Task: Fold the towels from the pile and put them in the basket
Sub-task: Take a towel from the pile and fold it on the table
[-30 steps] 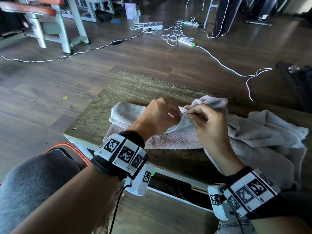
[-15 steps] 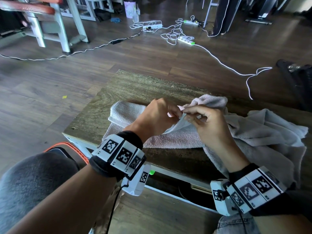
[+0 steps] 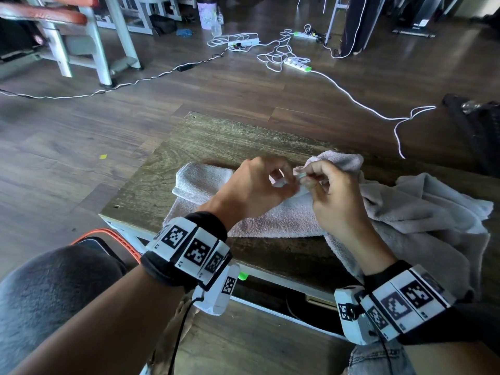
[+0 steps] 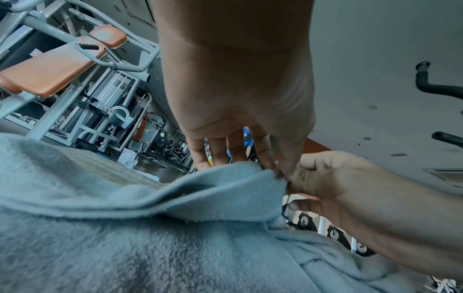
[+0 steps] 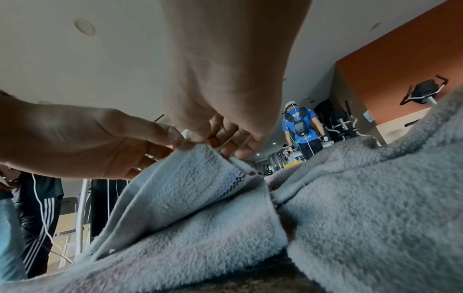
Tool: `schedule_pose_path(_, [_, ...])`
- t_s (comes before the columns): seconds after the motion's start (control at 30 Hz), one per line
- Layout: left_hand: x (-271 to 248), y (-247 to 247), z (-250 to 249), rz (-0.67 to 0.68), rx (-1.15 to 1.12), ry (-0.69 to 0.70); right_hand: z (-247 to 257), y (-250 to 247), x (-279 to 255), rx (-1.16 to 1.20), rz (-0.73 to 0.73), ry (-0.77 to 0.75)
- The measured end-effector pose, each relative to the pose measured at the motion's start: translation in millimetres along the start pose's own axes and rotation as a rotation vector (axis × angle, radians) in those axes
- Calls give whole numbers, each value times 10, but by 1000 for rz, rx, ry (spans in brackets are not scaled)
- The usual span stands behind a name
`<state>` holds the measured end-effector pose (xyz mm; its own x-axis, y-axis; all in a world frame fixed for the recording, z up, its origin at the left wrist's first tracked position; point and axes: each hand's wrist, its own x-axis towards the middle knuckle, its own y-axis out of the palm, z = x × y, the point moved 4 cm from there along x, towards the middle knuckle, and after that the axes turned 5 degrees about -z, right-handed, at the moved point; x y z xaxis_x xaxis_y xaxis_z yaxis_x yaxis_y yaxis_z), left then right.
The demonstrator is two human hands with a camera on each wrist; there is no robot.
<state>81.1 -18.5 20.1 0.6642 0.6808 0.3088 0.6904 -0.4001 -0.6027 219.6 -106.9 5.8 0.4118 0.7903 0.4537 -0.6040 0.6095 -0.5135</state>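
A pale grey towel point(image 3: 257, 220) lies spread on the wooden table point(image 3: 216, 139), with one corner lifted off it. My left hand point(image 3: 286, 181) and right hand point(image 3: 304, 177) meet at that corner, and each pinches it between thumb and fingertips. In the left wrist view the left hand point(image 4: 273, 168) holds the raised fold of the towel point(image 4: 188, 198) against the right hand point(image 4: 325, 178). In the right wrist view the right hand point(image 5: 220, 144) pinches the striped hem of the towel point(image 5: 188, 188). The crumpled pile of towels point(image 3: 419, 212) lies just right of my hands.
An orange-rimmed object point(image 3: 119, 239) sits on the floor under the table's left corner, beside my knee. White cables and power strips point(image 3: 295, 62) trail over the wooden floor beyond the table. Gym benches point(image 3: 81, 36) stand at the far left.
Both hands have stayed at the lifted towel corner. Their fingers have shifted a little on the hem, and less of the hanging flap shows between them.
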Motion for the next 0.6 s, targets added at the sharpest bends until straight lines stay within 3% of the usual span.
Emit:
schedule_pose_path(0.3, [-15, 11, 80, 21, 172, -37, 1, 14, -21, -21, -44, -74])
schedule_pose_path(0.5, [-54, -165, 81, 21, 240, -21, 19, -146, -2, 39, -143, -44])
schedule_pose_path(0.6, [-110, -322, 109, -52, 347, 32, 68, -335, 19, 67, -254, -40])
